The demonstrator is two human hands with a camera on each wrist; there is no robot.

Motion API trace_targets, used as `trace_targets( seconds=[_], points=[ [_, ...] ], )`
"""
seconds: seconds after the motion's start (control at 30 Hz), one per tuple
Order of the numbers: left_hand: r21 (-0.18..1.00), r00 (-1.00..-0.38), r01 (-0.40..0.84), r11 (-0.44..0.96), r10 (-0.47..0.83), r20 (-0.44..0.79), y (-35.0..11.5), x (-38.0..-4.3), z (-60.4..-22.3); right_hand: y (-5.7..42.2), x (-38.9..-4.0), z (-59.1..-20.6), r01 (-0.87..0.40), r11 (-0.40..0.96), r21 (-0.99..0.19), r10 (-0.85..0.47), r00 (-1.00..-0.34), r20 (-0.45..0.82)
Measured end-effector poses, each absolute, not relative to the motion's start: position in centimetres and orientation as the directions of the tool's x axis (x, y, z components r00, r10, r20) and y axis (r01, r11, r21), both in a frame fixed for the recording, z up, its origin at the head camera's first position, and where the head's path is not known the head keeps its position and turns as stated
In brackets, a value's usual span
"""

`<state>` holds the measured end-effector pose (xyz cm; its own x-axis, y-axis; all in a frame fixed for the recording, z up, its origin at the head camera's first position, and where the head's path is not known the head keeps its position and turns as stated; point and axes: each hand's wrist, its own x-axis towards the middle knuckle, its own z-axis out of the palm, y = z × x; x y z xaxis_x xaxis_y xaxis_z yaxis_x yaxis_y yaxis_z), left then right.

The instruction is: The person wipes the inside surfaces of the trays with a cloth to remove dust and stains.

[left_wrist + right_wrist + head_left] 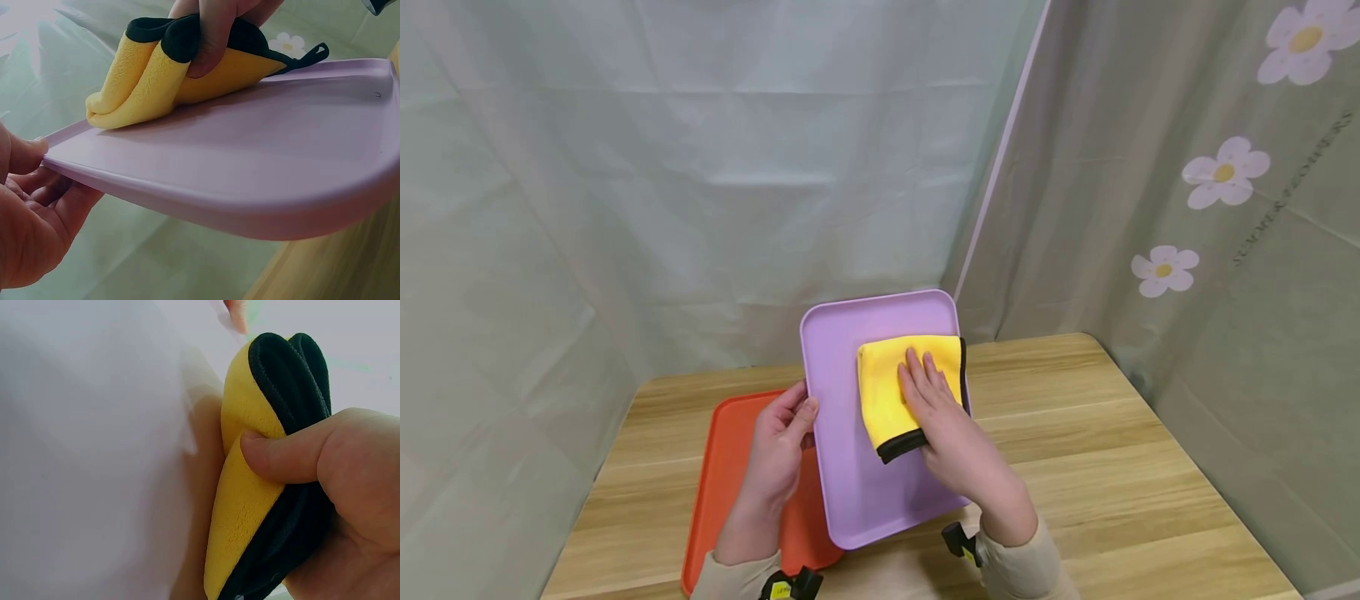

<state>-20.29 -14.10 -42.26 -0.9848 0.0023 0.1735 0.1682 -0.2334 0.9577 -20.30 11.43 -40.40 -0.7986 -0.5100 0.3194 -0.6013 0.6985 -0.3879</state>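
My left hand (777, 446) pinches the left rim of a purple tray (850, 492), thumb on top and fingers beneath. The tray is held tilted above the table. A folded yellow cloth (883, 392) with black edging lies against the tray's inner face. In the head view my right hand (943, 417) spreads its fingers over the cloth. The right wrist view shows the thumb (287, 456) gripping the folded cloth (244, 519) from its near side. A black loop (309, 57) sticks out from the cloth in the left wrist view.
An orange-red tray (722, 467) lies on the wooden table (1112, 450), partly hidden by the purple tray and my left arm. Pale curtains (737, 183) stand behind the table, with white flowers (1225, 172) printed on the right side.
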Motion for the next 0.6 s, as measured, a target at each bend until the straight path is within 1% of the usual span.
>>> trace_targets(
  seconds=[0.6],
  points=[
    [0.958,-0.985,0.164,-0.237,0.012,0.171,-14.06,-20.28,-42.01,11.41,-20.41,-40.64,-0.605,0.706,-0.368,-0.512,-0.795,0.324]
  ],
)
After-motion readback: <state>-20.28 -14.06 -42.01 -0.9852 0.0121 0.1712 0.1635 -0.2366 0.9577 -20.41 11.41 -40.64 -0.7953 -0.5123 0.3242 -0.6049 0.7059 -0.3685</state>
